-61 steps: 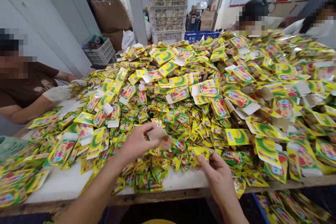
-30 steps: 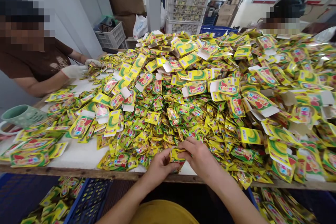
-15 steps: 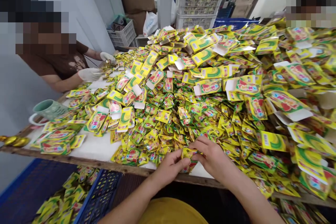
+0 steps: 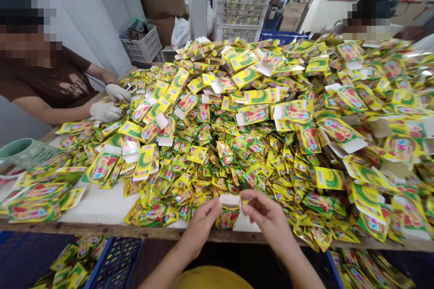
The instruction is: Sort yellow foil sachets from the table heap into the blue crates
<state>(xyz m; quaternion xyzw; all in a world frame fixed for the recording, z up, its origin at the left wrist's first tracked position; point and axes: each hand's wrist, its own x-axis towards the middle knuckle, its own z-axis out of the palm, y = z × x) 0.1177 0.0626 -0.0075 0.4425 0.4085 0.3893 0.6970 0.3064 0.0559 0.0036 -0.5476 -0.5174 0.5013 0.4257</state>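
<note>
My left hand (image 4: 200,225) and my right hand (image 4: 267,216) meet at the near table edge. Both pinch a small yellow-green carton (image 4: 231,212) with its white top flap up. The left fingers grip its left side, the right fingers its right side. A large heap of yellow-green sachets (image 4: 217,162) and flat cartons (image 4: 257,97) covers the white table (image 4: 98,205) just beyond my hands.
A person in a brown shirt with white gloves (image 4: 106,110) works at the left side. A green mug (image 4: 23,152) stands at the left edge. Another person sits far right. A blue crate (image 4: 115,259) with sachets lies under the table. Grey crates (image 4: 240,4) are stacked behind.
My hands came together at the table edge and lifted the small carton off the heap; its white flap now stands up. The view shifted slightly.
</note>
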